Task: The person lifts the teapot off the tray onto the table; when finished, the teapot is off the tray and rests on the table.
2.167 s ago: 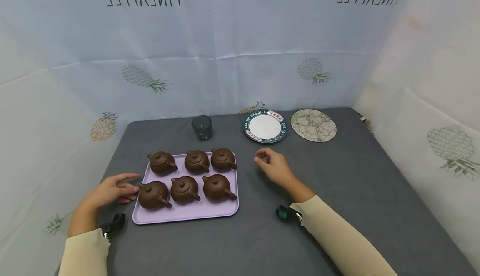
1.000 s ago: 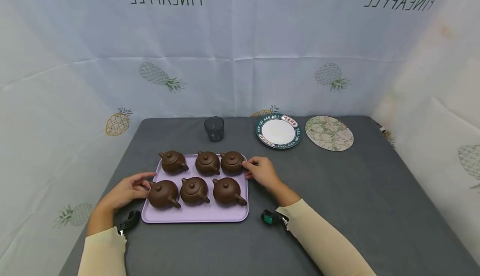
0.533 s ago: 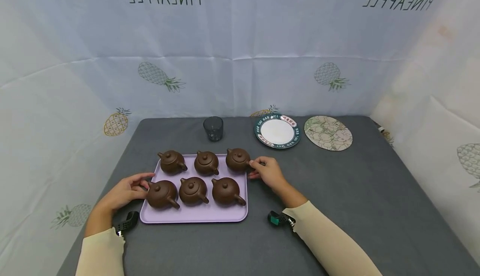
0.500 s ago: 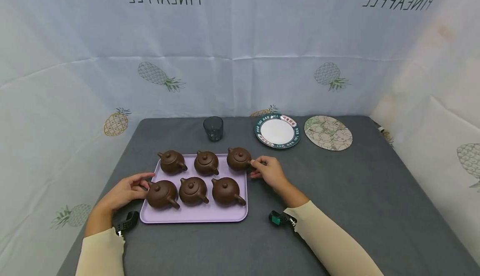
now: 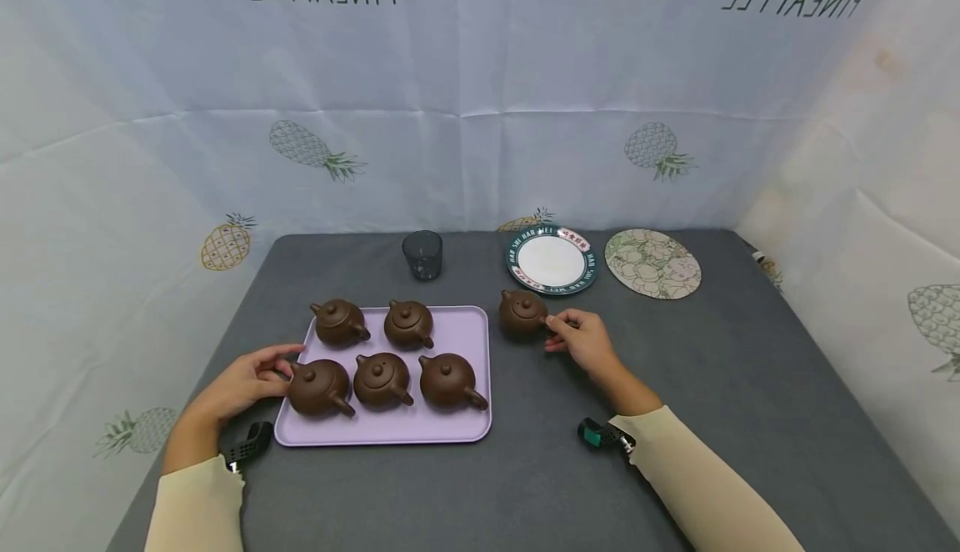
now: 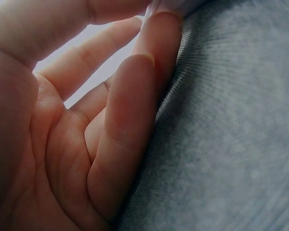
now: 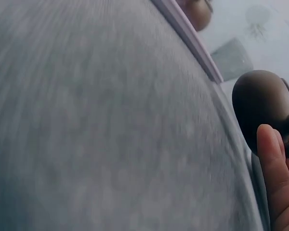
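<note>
My right hand (image 5: 587, 340) pinches the handle of a small brown clay teapot (image 5: 522, 313) right of the lavender tray (image 5: 390, 430). In the right wrist view, this teapot (image 7: 262, 103) has a finger against its side; a gap beneath it is hard to judge. My left hand (image 5: 243, 385) is at the tray's left edge, with its fingertips on the rim beside the front left teapot (image 5: 319, 387). The left wrist view shows the curled fingers (image 6: 127, 106) meeting a sliver of tray. Still on the tray are several similar teapots, such as the back middle one (image 5: 408, 323).
A dark glass cup (image 5: 423, 255) stands behind the tray. Farther right lie a green-rimmed plate (image 5: 551, 259) and a round patterned mat (image 5: 652, 263). Grey cloth (image 5: 525, 485) covers the table, and a pineapple-print curtain (image 5: 450, 60) rises behind it.
My right hand has reached the back right teapot, taken its handle and carried it rightward off the tray. My left hand has come to the tray's left edge and stayed there.
</note>
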`<state>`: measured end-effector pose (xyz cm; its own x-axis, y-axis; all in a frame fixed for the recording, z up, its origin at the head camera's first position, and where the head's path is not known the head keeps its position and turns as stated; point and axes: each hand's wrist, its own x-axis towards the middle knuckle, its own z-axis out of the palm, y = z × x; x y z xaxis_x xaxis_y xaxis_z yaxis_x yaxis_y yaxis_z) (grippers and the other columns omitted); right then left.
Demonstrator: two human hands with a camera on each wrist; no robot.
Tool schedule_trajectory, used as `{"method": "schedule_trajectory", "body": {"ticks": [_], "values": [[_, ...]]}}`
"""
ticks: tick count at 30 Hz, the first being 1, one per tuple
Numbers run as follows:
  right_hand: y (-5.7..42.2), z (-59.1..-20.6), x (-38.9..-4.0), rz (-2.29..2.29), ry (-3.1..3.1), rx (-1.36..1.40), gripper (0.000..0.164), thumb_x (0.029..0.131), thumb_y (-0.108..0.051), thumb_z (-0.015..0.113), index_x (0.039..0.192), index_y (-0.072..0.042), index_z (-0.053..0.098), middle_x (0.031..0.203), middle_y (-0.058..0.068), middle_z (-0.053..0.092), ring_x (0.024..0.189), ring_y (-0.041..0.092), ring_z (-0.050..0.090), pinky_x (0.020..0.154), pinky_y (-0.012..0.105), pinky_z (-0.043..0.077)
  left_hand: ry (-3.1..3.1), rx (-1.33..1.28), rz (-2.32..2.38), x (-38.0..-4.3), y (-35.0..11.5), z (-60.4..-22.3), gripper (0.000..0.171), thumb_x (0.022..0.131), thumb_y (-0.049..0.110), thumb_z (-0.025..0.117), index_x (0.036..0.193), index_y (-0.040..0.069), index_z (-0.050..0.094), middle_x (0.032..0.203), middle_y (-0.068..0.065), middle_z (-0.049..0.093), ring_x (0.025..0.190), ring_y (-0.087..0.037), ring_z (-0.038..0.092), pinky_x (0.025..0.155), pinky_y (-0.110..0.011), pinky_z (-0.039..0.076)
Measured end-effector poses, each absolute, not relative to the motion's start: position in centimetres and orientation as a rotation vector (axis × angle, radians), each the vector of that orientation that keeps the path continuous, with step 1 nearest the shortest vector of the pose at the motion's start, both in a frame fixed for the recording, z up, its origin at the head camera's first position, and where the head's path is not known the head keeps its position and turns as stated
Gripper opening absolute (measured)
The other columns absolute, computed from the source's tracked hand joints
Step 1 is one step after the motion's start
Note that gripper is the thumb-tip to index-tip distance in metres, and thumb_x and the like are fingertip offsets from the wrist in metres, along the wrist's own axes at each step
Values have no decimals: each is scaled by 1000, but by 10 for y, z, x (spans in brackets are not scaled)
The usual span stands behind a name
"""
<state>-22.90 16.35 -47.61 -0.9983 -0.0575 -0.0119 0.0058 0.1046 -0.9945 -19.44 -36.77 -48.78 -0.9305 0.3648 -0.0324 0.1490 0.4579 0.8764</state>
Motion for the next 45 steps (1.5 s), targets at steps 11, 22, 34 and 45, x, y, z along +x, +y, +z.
{"method": "schedule_trajectory", "body": {"ticks": [11,22,34,45], "values": [[174,-482,-229,-2040,2335,2,30,85,-20,60,84,10,58,82,23,56,62,29,62,59,37,50,2493,426,1479,-194,-367,-488,54,77,6,67,126,3,45,89,-15,53,71,-15,58,64,-24,45],[179,-481,-225,-1982,2343,-42,38,84,-28,61,88,10,59,80,25,58,64,29,63,59,37,50,2492,433,1481,-192,-367,-490,52,77,2,65,125,3,46,89,-15,52,71,-14,57,63,-25,45],[170,-450,-207,-1721,2780,-351,22,84,-31,61,86,-9,64,80,4,59,62,13,62,58,27,48,2493,411,1487,-195,-366,-487,52,78,3,65,127,4,45,90,-16,54,75,-16,58,65,-24,45],[113,-430,-166,-1714,2495,-502,14,86,-13,58,92,-1,61,75,17,62,64,28,62,60,40,48,2501,404,1485,-194,-367,-490,51,77,-1,63,125,4,47,88,-14,54,74,-15,58,65,-25,45]]}}
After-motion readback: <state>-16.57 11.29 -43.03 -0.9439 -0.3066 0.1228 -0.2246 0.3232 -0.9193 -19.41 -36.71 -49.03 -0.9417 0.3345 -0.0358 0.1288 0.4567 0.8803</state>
